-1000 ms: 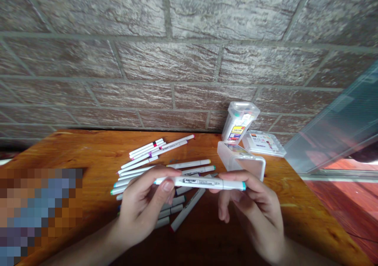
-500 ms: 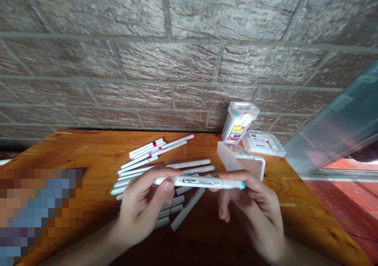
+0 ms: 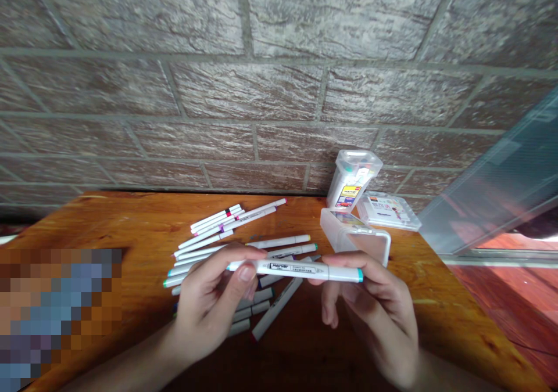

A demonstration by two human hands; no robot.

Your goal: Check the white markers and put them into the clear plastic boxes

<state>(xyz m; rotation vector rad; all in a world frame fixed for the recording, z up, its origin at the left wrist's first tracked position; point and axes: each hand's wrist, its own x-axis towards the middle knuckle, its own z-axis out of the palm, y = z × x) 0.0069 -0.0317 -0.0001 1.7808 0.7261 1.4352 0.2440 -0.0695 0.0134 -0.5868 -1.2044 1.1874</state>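
A white marker [image 3: 296, 269] with teal ends is held level between both hands, its printed label facing me. Near its left end, my left hand [image 3: 213, 299] pinches it between thumb and forefinger. My right hand [image 3: 379, 305] grips the capped right end between thumb and fingers, the teal tip showing past them. Below and behind lie several more white markers [image 3: 279, 310] with differently coloured ends, loosely spread on the wooden table [image 3: 139, 223]. My left hand hides part of that spread. Just behind my right hand, an open clear plastic case [image 3: 342, 238] lies on its side.
A clear marker box [image 3: 353, 180] with pens inside stands upright at the back right. Beside it a flat clear lid with a printed label [image 3: 387, 209] rests on the table. A stone-brick wall [image 3: 209, 90] rises behind; a grey translucent panel [image 3: 492, 189] is at right.
The marker has rolled slightly about its length, so its printed label now reads upright. Its right end has dipped a little. Both hands keep nearly the same place.
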